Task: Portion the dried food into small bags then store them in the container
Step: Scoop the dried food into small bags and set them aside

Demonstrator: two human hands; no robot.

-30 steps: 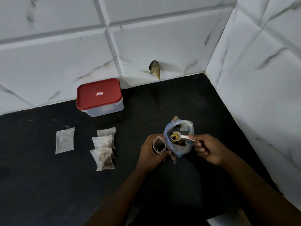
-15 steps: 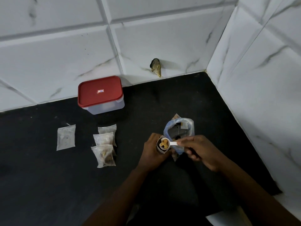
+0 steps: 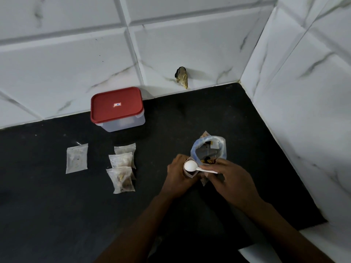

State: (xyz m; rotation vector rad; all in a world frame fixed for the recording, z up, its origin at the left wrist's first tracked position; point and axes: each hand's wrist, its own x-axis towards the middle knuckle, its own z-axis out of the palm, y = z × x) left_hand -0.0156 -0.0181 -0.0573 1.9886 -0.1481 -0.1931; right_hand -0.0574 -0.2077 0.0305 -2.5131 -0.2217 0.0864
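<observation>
My left hand [image 3: 178, 176] grips a small bag [image 3: 190, 173] with its mouth held open on the black counter. My right hand [image 3: 230, 179] pinches the handle of a white plastic spoon [image 3: 191, 166], whose bowl is turned face down over that small bag. Just behind stands the open large bag of dried food [image 3: 209, 150], with dark and yellow pieces showing at its mouth. Three filled small bags [image 3: 122, 168] lie in a row to the left. A clear container with a red lid [image 3: 116, 107] stands shut near the wall.
A flat, nearly empty small bag [image 3: 77, 158] lies further left. White marble-look tile walls [image 3: 303, 92] close the counter at the back and right. A broken hole in the tile [image 3: 182, 76] shows at the back wall. The black counter [image 3: 57, 215] extends left and toward me.
The spoon moved from the large bag's mouth leftward to the small bag with food in it, and now its bowl is flipped upside down over the small bag.
</observation>
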